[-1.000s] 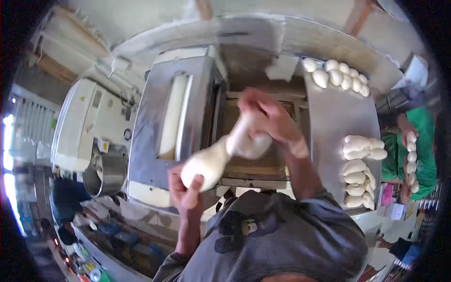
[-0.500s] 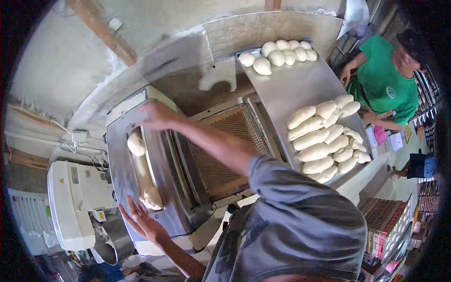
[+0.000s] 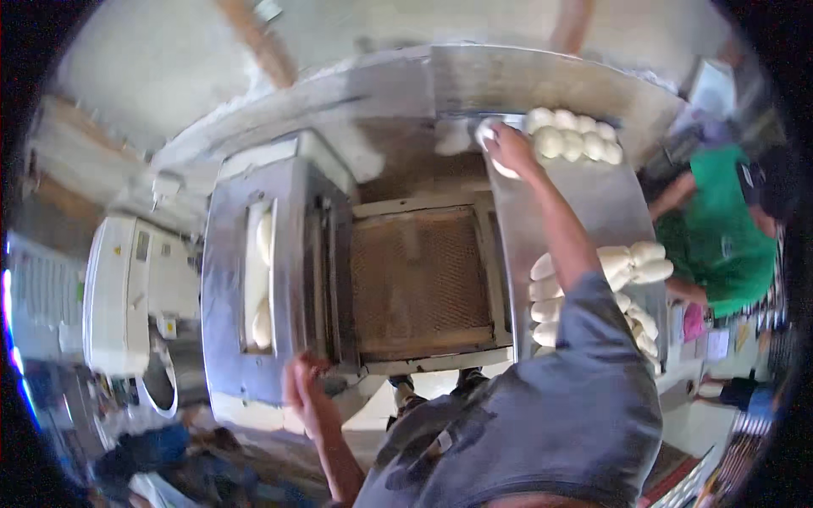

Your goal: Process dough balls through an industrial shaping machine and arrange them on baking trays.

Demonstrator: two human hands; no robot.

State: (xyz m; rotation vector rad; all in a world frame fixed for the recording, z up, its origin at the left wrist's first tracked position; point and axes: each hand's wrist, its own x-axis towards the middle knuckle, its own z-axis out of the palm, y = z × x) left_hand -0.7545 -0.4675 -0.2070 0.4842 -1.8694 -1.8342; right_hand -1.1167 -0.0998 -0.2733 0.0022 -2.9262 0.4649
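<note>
My right hand (image 3: pixel 512 151) reaches to the far left corner of the metal table (image 3: pixel 584 199). Its fingers are closed over a dough ball (image 3: pixel 505 170), with pale dough showing around them. My left hand (image 3: pixel 312 396) hangs by the near edge of the steel-topped dough machine (image 3: pixel 233 288); motion smears its fingers. In the machine's long slot, one dough piece (image 3: pixel 266 240) lies toward the far end and another dough piece (image 3: pixel 262 323) toward the near end. Several round dough balls (image 3: pixel 569 142) sit right of my right hand. Elongated dough rolls (image 3: pixel 622 264) lie partly behind my right arm.
Between machine and table is a low framed mesh panel (image 3: pixel 423 275). A white machine (image 3: pixel 127 292) with a metal bowl (image 3: pixel 159 383) stands at the left. Beyond the table's right side is a person in a green shirt (image 3: pixel 720 229). A wall (image 3: pixel 500 76) bounds the far side.
My right hand has swung from above the machine to the dough balls on the table. My left hand has drawn back from beside the slot. The dough pieces sit lower in the slot.
</note>
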